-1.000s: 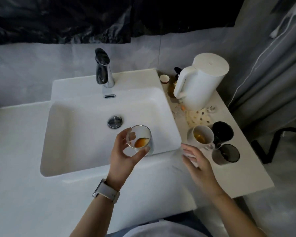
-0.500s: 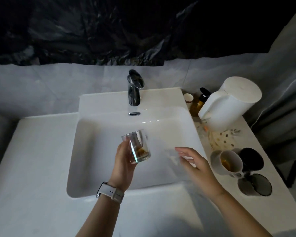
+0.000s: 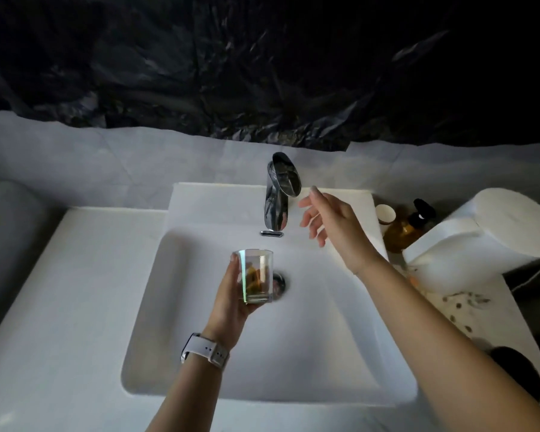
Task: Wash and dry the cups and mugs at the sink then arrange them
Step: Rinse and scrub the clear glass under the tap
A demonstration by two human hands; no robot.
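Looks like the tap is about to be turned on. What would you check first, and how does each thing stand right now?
1. Glass firmly held: ok, the left hand has its grip round it.
2. Glass over the sink: ok, it is above the drain.
3. Right hand free: ok, open, holding nothing.
4. Right hand on the tap: not ok, close beside it but not touching.
5. Water running: not ok, no stream shows.
6. Glass emptied: not ok, amber residue remains inside.
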